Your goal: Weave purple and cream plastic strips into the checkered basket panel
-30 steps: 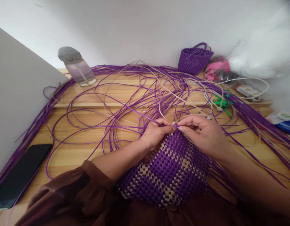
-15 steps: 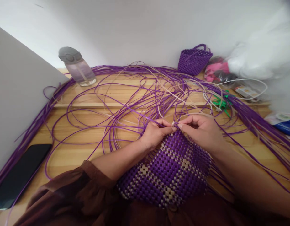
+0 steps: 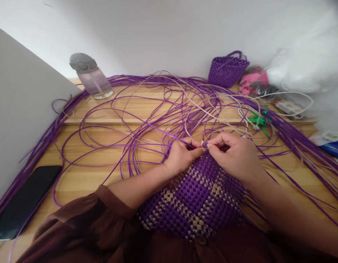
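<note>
A half-woven purple basket (image 3: 204, 193) with beige lines and small beige crosses rests against my lap, its far corner pointing away from me. At that corner my left hand (image 3: 182, 155) pinches the weaving, with a purple strand running out between its fingers. Close beside it, thumb against forefinger, my right hand (image 3: 234, 153) grips a purple strand at the same spot. A short beige knot shows between the fingertips. Long loose purple strands (image 3: 141, 137) fan out from the work over the table. The exact crossing of strands is hidden by my fingers.
Bundled purple strands curve around the table (image 3: 83, 175). A water bottle (image 3: 94, 82) stands back left; a black phone (image 3: 26, 201) lies front left. Back right are a small finished purple basket (image 3: 227, 69), bagged pink items (image 3: 253, 82) and a green bundle (image 3: 259, 118).
Both hands stay at the basket's corner. My right hand has shifted very slightly, its fingertips drawn a bit closer to the knot. The view has moved a little.
</note>
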Demonstrator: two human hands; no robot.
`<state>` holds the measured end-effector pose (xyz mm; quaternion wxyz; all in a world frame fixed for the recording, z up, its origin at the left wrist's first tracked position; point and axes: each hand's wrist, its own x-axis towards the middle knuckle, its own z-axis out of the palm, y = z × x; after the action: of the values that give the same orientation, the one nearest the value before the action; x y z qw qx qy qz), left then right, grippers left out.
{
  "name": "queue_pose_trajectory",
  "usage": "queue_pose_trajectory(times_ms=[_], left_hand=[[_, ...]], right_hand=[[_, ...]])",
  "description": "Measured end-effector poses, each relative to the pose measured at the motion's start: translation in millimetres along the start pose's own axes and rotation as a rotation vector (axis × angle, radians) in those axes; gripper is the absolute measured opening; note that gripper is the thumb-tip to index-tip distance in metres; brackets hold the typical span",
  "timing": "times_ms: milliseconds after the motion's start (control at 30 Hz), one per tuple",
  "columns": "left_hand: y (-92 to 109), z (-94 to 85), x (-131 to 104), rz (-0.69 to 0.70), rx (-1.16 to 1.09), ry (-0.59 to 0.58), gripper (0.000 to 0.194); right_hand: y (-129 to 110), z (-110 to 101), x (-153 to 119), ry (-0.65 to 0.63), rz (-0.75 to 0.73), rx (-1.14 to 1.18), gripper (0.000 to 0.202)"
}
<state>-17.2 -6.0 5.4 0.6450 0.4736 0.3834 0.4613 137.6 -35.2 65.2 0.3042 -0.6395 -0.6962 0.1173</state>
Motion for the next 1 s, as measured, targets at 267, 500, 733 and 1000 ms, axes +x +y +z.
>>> queue_pose_trajectory(times_ms=[267,500,733,1000], left_hand=[[5,0.0,-2,0.028,0.09,0.009,0.017],[9,1.2,-3,0.027,0.108,0.023,0.018],[-2,-4.3,2,-0.028,-0.01,-0.029,0.024],[-2,-5.9,3,-0.049,0.019,-0.037,0.02]], right_hand=[[0,-10,20,-0.202,-0.007,-0.016,0.01],[-5,-5,17,-0.099,-0.042,-0.14,0.009],[3,-3,3,-0.167,-0.097,0.038,0.014],[11,-2,12,-0.292,-0.068,0.151,0.012]])
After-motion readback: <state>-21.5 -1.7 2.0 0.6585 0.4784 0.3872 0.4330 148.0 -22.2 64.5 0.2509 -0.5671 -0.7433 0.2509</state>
